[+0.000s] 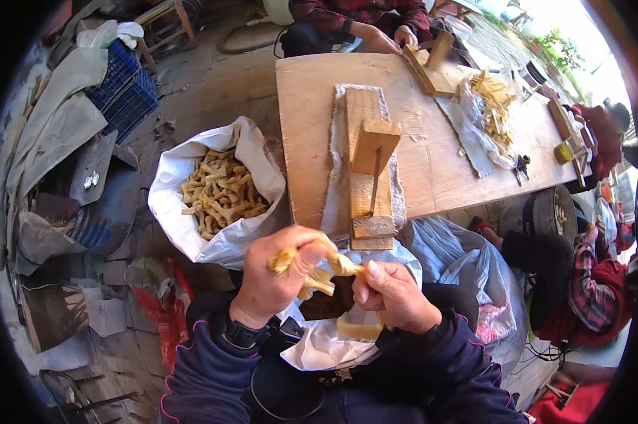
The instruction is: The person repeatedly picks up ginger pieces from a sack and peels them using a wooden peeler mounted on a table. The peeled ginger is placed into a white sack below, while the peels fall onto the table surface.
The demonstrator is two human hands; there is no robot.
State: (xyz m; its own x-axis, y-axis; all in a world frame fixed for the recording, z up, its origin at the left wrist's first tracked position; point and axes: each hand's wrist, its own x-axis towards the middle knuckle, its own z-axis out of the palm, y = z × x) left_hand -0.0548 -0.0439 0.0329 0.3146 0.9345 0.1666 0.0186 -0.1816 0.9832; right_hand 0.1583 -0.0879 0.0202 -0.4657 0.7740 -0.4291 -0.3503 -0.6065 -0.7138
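Observation:
My left hand (pixel 279 275) is closed around a twisted, pale yellow knotted strip (pixel 318 282), whose material I cannot tell. My right hand (pixel 395 294) pinches the strip's right end between thumb and fingers. Both hands are over an open white sack (pixel 324 350) at my lap, with a flat yellowish piece (pixel 358 329) at its near side. Just beyond the hands, a wooden block fixture (pixel 372 185) with an upright block and a thin metal rod lies on a cloth (pixel 336 183) and juts over the edge of the wooden table (pixel 308 127).
A white sack (pixel 170 175) full of knotted yellow pieces (pixel 223 191) stands left of the table. Opposite sits a person (pixel 361 21) with another wooden fixture (pixel 430 74). More people sit at right, near a bucket (pixel 531 214). Blue crates (pixel 128 95) stand at upper left.

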